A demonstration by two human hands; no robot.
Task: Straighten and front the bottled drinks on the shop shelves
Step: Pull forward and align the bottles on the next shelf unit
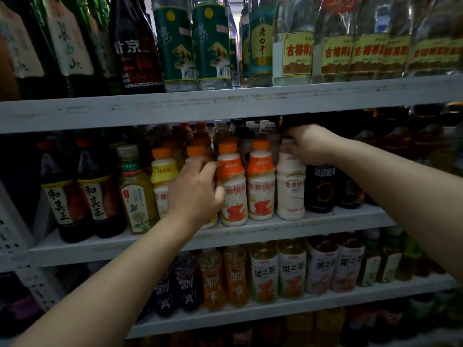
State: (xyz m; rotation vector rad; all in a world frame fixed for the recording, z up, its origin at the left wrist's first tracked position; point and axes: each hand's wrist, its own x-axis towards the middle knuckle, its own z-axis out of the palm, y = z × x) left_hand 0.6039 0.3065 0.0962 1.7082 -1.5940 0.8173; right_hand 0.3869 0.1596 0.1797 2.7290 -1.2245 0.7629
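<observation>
White middle shelf point(275, 230): milk-drink bottles point(260, 186), dark tea bottles point(97, 196) upright along front. Upper shelf point(225, 106): liquor bottles point(175, 46).

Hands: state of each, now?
Left hand: grips orange-capped bottle.
Right hand: grips white bottle by its top.

Orange-capped milk drink bottles point(260, 181) stand upright along the front edge of the middle shelf point(250, 231), labels facing out. At their right end an all-white milk bottle point(290, 189) stands upright, its cap gripped by the right hand point(308, 144).
</observation>
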